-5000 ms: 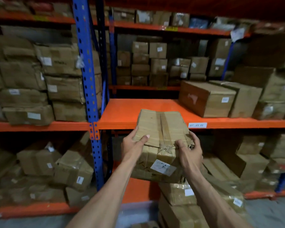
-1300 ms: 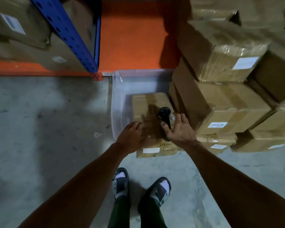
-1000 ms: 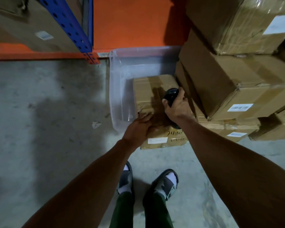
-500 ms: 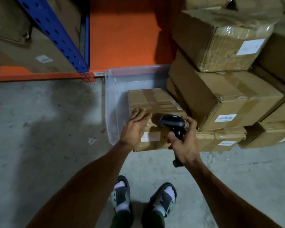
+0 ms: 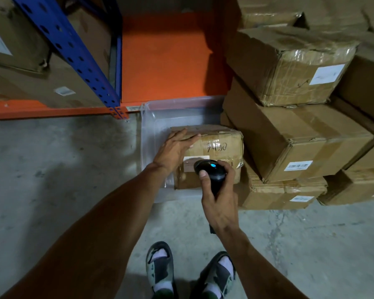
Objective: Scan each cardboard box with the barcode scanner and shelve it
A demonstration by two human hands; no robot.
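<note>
A taped cardboard box (image 5: 220, 147) with handwriting and a white label stands tilted up in a clear plastic bin (image 5: 151, 134) on the floor. My left hand (image 5: 174, 148) rests on the box's upper left corner with fingers nearly straight, propping it. My right hand (image 5: 219, 201) grips a black barcode scanner (image 5: 211, 171) by its handle. The scanner's head, with a blue light lit, sits just in front of the white label and covers part of it.
A stack of larger cardboard boxes (image 5: 294, 134) stands on the floor right of the bin, touching it. Behind the bin is the orange bottom shelf (image 5: 166, 61) with a blue upright (image 5: 73, 57). More boxes sit at the left. My feet (image 5: 160, 268) are on the concrete floor.
Five seconds ago both hands held a box at the middle shelf. Since then my right hand picked the scanner off the box in the bin, and my left hand tipped that box up.
</note>
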